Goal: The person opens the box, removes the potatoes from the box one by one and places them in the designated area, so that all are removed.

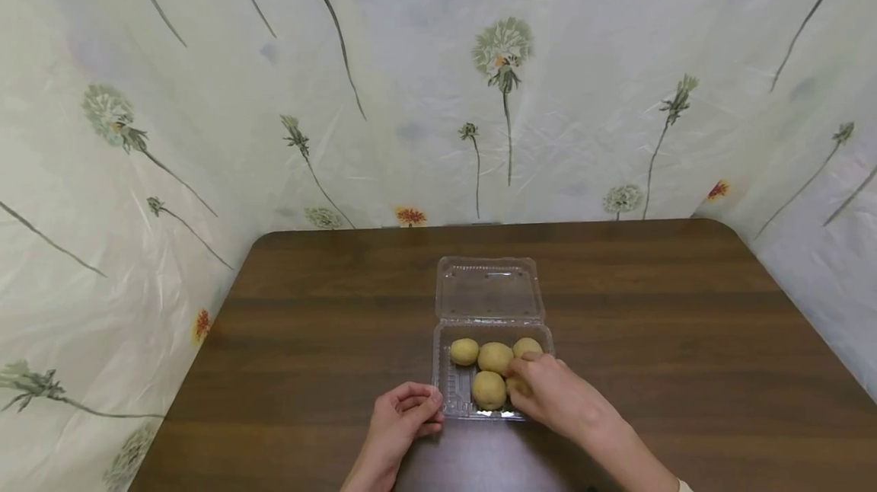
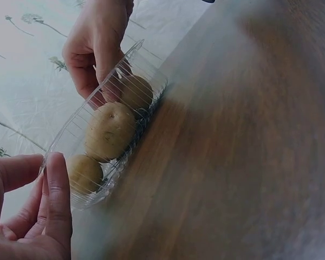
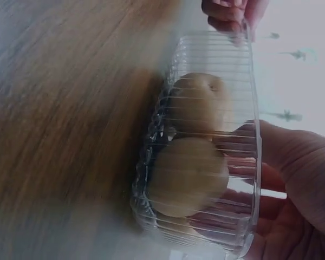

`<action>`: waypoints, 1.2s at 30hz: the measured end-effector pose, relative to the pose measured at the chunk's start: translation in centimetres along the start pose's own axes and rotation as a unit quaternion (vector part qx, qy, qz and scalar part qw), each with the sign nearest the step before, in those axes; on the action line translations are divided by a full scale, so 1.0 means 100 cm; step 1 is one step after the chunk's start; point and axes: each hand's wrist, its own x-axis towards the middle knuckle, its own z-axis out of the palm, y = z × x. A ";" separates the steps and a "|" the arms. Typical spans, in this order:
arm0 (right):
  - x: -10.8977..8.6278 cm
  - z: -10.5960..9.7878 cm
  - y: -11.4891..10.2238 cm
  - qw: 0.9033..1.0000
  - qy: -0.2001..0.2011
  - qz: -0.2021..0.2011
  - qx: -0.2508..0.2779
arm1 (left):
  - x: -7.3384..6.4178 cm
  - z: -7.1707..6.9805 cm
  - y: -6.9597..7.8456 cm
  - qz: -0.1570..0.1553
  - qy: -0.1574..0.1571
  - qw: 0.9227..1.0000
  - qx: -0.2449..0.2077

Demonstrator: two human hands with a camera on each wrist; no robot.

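A clear plastic clamshell tray (image 1: pixel 445 389) lies open on the brown table, its lid (image 1: pixel 488 290) folded flat behind it. Several small tan potatoes (image 1: pixel 495 357) sit in the tray. My right hand (image 1: pixel 524 381) reaches into the tray's right side, fingers curled round a potato (image 1: pixel 515 386) that they mostly hide. In the right wrist view those fingers (image 3: pixel 235 157) show through the ribbed tray wall (image 3: pixel 151 216) beside two potatoes (image 3: pixel 187 176). My left hand (image 1: pixel 432 408) pinches the tray's near left rim (image 2: pixel 62 135) between thumb and forefinger (image 2: pixel 57 187).
The wooden table (image 1: pixel 308 340) stretches wide on both sides of the tray. A floral plastic sheet (image 1: pixel 438 96) hangs as a wall behind and along both sides, close to the table edges.
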 end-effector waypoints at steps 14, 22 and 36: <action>-0.002 -0.004 -0.007 0.998 -0.060 0.007 0.006 | -0.001 0.002 0.001 0.000 0.003 1.000 0.009; 0.000 -0.007 0.000 0.996 -0.075 0.029 0.027 | -0.001 0.004 0.002 0.001 0.005 1.000 0.010; -0.005 -0.007 0.011 0.995 -0.054 0.016 0.077 | -0.003 0.003 0.004 -0.008 -0.014 1.000 -0.009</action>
